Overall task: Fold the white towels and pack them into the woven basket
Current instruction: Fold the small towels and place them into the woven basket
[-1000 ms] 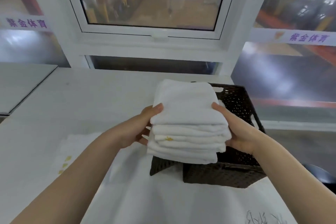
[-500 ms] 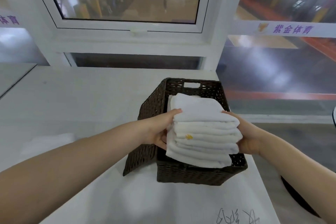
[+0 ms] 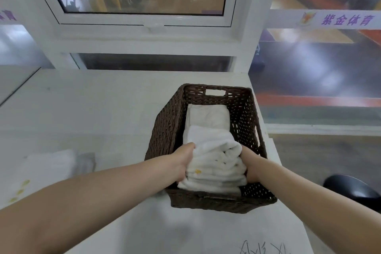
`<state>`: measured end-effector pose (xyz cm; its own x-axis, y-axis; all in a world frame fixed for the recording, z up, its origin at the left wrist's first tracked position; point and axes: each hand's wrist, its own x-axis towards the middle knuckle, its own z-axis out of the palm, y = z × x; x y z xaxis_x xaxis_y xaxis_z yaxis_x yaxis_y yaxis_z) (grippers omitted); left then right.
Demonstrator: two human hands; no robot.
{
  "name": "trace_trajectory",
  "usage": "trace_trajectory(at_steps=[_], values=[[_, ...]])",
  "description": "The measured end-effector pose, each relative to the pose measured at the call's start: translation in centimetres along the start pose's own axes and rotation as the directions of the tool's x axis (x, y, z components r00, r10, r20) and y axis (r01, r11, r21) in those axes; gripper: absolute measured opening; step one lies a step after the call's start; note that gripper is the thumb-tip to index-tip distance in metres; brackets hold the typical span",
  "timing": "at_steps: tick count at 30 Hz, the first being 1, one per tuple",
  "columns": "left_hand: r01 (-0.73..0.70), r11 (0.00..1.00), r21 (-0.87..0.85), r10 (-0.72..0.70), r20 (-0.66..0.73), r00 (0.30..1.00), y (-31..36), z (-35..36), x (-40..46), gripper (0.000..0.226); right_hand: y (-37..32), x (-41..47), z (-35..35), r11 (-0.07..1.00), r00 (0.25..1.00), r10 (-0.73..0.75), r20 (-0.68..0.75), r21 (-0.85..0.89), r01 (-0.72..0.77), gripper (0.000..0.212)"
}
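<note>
A dark brown woven basket (image 3: 168, 130) stands on the white table near its right edge. Inside its near half sits a stack of folded white towels (image 3: 214, 161). My left hand (image 3: 182, 161) grips the stack's left side and my right hand (image 3: 250, 166) grips its right side, both reaching down inside the basket. The fingers are hidden behind the towels. Another folded white towel (image 3: 207, 114) lies deeper in the far half of the basket.
A further white towel with yellow marks (image 3: 44, 169) lies on the table at the left. The table (image 3: 92, 109) ends just right of the basket, with floor and a dark round object (image 3: 350, 190) beyond. A window wall rises behind.
Both hands have carried the towel stack from above the basket's near rim down into the basket. The view has shifted left to right, centring the basket.
</note>
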<state>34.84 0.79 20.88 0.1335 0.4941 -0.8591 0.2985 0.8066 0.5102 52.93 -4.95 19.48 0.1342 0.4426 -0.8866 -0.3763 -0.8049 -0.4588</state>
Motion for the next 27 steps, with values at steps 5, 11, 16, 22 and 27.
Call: trace_trajectory(at_steps=[5, 11, 16, 22, 27], values=[[-0.066, 0.996, -0.058, 0.063, -0.063, 0.996, -1.1, 0.5, 1.4, 0.024, 0.5, 1.4, -0.1, 0.998, 0.999, 0.022, 0.027, 0.061, -0.024, 0.046], [-0.122, 0.992, -0.014, 0.12, -0.084, 0.989, -1.5, 0.6, 1.6, 0.06, 0.6, 1.7, 0.1, 0.995, 0.997, -0.06, -0.04, -0.085, 0.057, 0.028], [-0.129, 0.966, 0.222, 0.171, -0.182, 0.968, -2.3, 0.9, 2.7, 0.061, 1.6, 2.1, 0.8, 0.963, 0.996, -0.074, -0.051, -0.264, 0.058, 0.015], [-0.206, 0.562, 0.801, 0.41, -0.053, 0.911, -2.4, 1.1, 3.2, 0.095, 3.3, 1.6, 2.5, 0.658, 0.987, -0.118, -0.106, -0.753, -0.003, 0.056], [-0.351, -0.299, 0.888, 0.5, 0.459, 0.734, -2.6, 0.6, 4.4, 0.079, 2.9, 2.5, 2.3, 0.304, 0.944, -0.323, -0.066, -0.952, 0.037, 0.079]])
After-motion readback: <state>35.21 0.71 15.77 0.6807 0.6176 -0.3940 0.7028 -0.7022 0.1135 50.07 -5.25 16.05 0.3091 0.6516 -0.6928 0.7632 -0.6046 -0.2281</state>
